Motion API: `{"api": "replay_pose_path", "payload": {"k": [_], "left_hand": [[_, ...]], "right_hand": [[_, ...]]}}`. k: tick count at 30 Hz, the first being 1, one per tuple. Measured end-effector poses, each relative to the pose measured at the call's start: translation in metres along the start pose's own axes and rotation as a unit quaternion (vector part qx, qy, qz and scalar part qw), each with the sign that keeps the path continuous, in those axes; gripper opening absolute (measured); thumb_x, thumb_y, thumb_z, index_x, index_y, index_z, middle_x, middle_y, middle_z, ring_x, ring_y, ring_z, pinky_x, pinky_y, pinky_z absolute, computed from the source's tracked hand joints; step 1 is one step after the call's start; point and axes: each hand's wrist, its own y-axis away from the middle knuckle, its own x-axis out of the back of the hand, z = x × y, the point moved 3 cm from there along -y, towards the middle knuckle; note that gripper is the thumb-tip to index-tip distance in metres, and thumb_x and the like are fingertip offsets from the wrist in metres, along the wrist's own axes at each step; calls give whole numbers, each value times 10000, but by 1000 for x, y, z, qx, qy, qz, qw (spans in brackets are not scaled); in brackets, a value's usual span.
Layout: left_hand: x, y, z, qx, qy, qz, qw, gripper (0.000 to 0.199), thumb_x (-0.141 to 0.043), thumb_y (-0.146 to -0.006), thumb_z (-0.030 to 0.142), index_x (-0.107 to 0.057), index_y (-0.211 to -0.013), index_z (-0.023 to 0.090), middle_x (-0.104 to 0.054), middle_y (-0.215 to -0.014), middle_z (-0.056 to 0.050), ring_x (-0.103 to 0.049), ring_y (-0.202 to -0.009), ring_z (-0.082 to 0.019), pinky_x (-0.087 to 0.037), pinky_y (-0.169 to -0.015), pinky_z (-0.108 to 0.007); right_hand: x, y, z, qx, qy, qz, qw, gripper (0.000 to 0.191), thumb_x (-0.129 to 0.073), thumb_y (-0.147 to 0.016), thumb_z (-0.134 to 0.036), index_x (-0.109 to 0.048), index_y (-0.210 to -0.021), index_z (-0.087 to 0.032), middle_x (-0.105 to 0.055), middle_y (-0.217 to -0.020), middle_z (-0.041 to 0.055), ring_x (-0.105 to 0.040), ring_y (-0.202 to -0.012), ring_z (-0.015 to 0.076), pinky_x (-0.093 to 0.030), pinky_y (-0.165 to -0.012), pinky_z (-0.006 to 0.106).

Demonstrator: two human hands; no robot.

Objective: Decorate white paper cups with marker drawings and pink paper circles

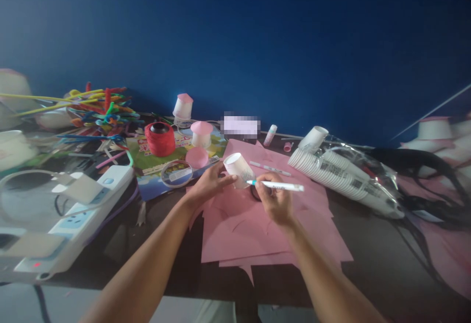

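Note:
Tilted over the pink paper sheets, a white paper cup is held by my left hand, its fingers at the cup's left side and partly hidden behind it. My right hand is closed around a white marker with a teal tip. The tip is at the lower right of the cup, where faint marks show. A small dark ring-like object lies beside my right fingers, partly covered. Another pen rests on the paper behind the cup.
Left are a power strip, colourful pipe cleaners, red yarn and a tape roll on a booklet. Cups with pink roofs stand behind. A glue stick and stacked cups in plastic are right.

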Motion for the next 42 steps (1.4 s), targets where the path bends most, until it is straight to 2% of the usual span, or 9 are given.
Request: {"api": "replay_pose_path", "payload": {"k": [6,12,15,18,21,25,32,38,42], "left_hand": [[0,0,-1,5,-22,-10,1000,501,-620,-730,441,-570,-1102,110,-643,-894,-90,-570,-713,-169,-408,-559,-230],[1,0,-3,-14,5,-8,1000,493,-643,-715,428,-589,-1094,117,-653,-951,-89,-584,-858,-212,-434,-709,-272],[-1,-1,-5,-26,36,-23,999,489,-638,-734,389,-574,-1144,132,-635,-1061,-101,-551,-1002,-248,-415,-825,-307],[-2,0,-7,-17,69,-28,997,539,-644,-734,362,-532,-1214,143,-625,-1086,-108,-528,-1042,-266,-405,-854,-333],[-2,1,-7,1,90,-49,995,560,-632,-744,354,-502,-1250,151,-638,-1015,-94,-554,-933,-230,-420,-772,-305],[-1,1,-8,11,99,-42,994,542,-587,-775,382,-497,-1256,147,-638,-874,-65,-531,-706,-143,-373,-595,-229],[-3,0,-8,22,102,-17,994,460,-565,-785,383,-532,-1181,152,-594,-790,-30,-394,-538,-74,-284,-500,-210],[0,1,-10,19,34,-22,999,360,-417,-863,451,-599,-869,140,-449,-570,26,-390,-537,-91,-286,-512,-219],[-1,4,-7,9,20,-42,999,403,-401,-869,476,-618,-949,146,-486,-595,16,-413,-556,-102,-311,-536,-224]], "right_hand": [[8,-1,-1,9,0,26,1000,74,-551,-799,-215,-546,-729,-191,-526,-629,-22,-462,-529,106,-382,-495,231],[10,-6,9,-77,-116,116,983,245,-444,-902,-336,-536,-1089,-208,-632,-699,-13,-553,-550,115,-472,-579,271],[9,-10,17,-91,-108,127,982,305,-470,-891,-355,-529,-1150,-204,-669,-780,18,-629,-735,159,-493,-744,338],[6,-13,23,-110,-117,89,983,349,-513,-862,-372,-535,-1163,-196,-682,-970,71,-633,-916,206,-472,-852,389],[1,-12,24,-133,-132,31,982,358,-543,-838,-365,-538,-1156,-200,-672,-1042,85,-626,-967,227,-483,-849,393],[-1,-10,18,-117,-110,17,987,352,-596,-798,-323,-552,-1131,-217,-669,-1001,61,-620,-944,220,-483,-843,388],[-1,-9,12,-61,-102,9,993,359,-579,-802,-247,-510,-1154,-225,-612,-932,42,-607,-848,187,-498,-765,350],[-6,-5,1,-12,-18,-26,999,375,-563,-788,-201,-510,-1159,-213,-605,-1001,66,-590,-898,199,-487,-809,355],[-8,-4,4,-20,-7,-32,999,374,-545,-799,-203,-500,-1171,-216,-600,-1015,68,-592,-900,199,-494,-796,347]]}}
